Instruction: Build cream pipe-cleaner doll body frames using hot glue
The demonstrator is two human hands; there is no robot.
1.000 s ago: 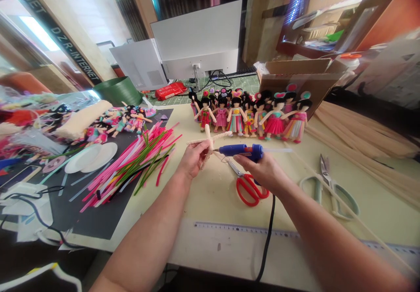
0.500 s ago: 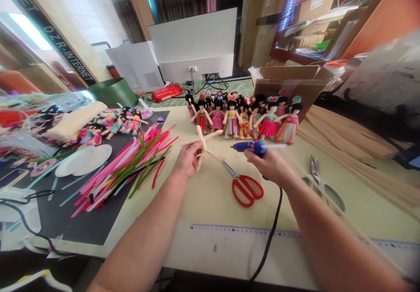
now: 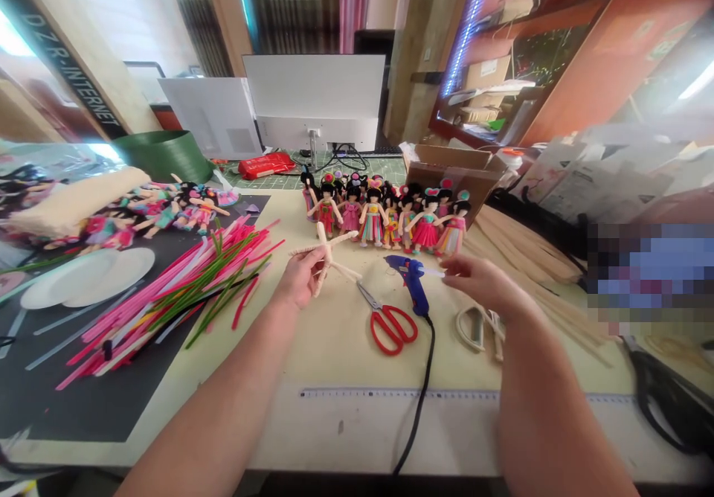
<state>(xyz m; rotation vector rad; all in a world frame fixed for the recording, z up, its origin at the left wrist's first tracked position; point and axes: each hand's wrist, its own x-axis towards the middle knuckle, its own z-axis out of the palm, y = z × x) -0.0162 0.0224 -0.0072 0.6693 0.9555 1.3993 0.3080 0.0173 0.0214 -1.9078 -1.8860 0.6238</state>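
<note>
The left hand pinches the cream pipe-cleaner figure; the glue gun lies at its three o'clock, nozzle towards it. Whether the right hand, well apart, grips the glue stick is unclear. A snagged cord could swing the nozzle into the figure.

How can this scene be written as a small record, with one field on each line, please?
Left hand: holds a cream fuzzy figure
Right hand: nearest to the rear end of the blue glue gun; contact unclear
Between the forearms: red-handled scissors
Far side: dolls in colourful dresses, standing in a group
Left side: loose pile of fuzzy stems, mostly pink and green; white plates
Near side: ruler, crossed by a black cord
</note>
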